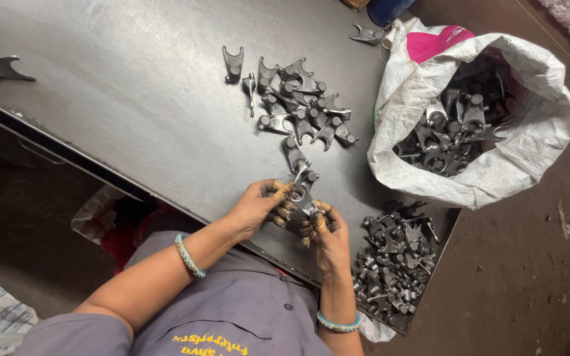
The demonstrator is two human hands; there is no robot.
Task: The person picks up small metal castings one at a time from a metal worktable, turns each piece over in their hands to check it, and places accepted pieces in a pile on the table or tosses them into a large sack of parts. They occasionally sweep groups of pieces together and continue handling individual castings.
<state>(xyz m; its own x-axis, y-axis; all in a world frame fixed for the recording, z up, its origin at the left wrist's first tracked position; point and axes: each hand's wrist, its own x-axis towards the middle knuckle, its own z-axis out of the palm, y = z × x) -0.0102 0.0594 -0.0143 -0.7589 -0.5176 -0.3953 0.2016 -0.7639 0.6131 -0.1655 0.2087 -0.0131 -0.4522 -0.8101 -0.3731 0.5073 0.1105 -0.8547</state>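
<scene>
Forked metal casting (303,193): above bench (133,99) front edge | your left hand (256,207) and right hand (328,231): fingers grip it together | nearby: row of castings (298,105), heap (390,260) right, open white sack (476,105) beyond.

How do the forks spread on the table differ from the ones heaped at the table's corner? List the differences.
1. The spread forks lie mostly in a single layer with bare tabletop showing between them; the corner heap is piled several deep.
2. The spread forks sit mid-table, beyond both hands; the corner heap lies beside the right hand.
3. The corner heap holds clearly more pieces.

Both are the same dark grey forked metal castings.
</scene>
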